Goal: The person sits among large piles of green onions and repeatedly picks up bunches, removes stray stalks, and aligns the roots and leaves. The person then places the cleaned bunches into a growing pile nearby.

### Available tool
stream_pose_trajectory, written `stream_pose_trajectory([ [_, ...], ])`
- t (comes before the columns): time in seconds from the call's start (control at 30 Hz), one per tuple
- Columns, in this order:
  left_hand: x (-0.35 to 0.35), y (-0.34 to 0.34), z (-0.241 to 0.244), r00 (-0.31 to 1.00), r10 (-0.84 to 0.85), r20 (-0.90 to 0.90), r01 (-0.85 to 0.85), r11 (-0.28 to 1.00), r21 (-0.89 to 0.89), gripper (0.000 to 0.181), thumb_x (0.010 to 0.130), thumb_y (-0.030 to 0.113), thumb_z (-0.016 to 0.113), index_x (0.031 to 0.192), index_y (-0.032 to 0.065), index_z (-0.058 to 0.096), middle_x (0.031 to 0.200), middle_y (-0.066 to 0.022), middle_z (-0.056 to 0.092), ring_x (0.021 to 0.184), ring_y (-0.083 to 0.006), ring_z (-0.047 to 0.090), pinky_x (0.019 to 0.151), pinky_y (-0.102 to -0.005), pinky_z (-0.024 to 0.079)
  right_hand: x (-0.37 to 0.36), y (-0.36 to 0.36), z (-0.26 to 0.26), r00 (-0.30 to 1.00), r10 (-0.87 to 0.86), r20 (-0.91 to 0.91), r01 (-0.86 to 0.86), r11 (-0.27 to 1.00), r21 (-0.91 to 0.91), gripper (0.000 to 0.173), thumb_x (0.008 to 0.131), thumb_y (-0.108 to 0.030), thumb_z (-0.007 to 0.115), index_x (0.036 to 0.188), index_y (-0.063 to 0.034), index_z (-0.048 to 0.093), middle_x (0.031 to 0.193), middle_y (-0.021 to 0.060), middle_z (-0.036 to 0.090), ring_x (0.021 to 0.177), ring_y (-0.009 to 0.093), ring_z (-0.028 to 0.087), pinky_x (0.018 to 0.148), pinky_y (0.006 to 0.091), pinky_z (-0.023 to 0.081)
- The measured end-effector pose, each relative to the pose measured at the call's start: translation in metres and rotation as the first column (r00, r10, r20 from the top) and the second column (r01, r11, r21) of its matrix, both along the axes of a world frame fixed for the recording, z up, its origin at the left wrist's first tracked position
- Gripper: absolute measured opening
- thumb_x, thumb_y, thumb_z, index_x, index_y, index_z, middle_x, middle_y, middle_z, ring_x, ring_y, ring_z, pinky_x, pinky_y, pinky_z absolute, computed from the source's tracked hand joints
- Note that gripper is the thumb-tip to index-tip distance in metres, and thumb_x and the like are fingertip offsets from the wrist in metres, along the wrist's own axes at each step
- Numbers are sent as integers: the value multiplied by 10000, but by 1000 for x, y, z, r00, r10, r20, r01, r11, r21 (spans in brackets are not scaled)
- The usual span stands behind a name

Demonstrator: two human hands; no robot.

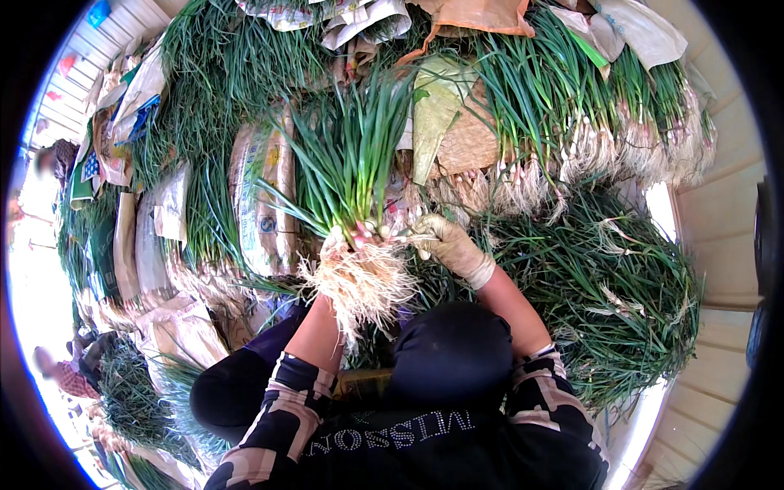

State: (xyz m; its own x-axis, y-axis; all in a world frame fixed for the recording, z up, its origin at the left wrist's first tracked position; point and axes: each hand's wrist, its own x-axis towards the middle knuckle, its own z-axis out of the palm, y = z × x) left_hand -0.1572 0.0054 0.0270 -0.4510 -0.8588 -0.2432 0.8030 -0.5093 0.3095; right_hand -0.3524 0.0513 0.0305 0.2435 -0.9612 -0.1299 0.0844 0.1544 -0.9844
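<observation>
A large bunch of green garlic plants point(358, 165), with white and pinkish bulbs and long pale roots, stands upright in front of me, leaves pointing away. My left hand point(334, 242) is mostly hidden behind the roots and bulbs and grips the bunch at its base. My right hand point(452, 245), in a pale, soiled glove, is just right of the bulbs, its fingers closed on the roots or base of a small plant. A loose heap of green plants point(600, 294) lies to the right of my right forearm.
Rows of similar bunches point(545, 92) lie beyond my hands, partly covered by woven sacks point(260, 196) and an orange mesh bag point(484, 15). More bundles and sacks are at the left. Two people point(73, 376) are at the far left edge. A pale panelled wall point(723, 245) rises at the right.
</observation>
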Motion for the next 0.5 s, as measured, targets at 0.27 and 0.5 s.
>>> stream_pose_trajectory([
  [0.27,25,-6,15,999,35,3,-35,998,49,394,846,348,472,1143,89,476,913,5,572,838,-160,553,903,-387,401,-90,48,24,903,-93,419,52,993,107,348,719,-225,670,977,-34,533,819,51,567,652,102,541,615,252,468],
  [0.5,10,-15,-13,905,62,-421,128,904,408,333,847,278,471,1083,43,492,1040,-96,556,877,-212,564,742,-350,508,-105,44,12,437,-60,-897,178,984,21,371,769,-308,601,1044,-61,570,1029,144,573,941,226,556,824,347,433],
])
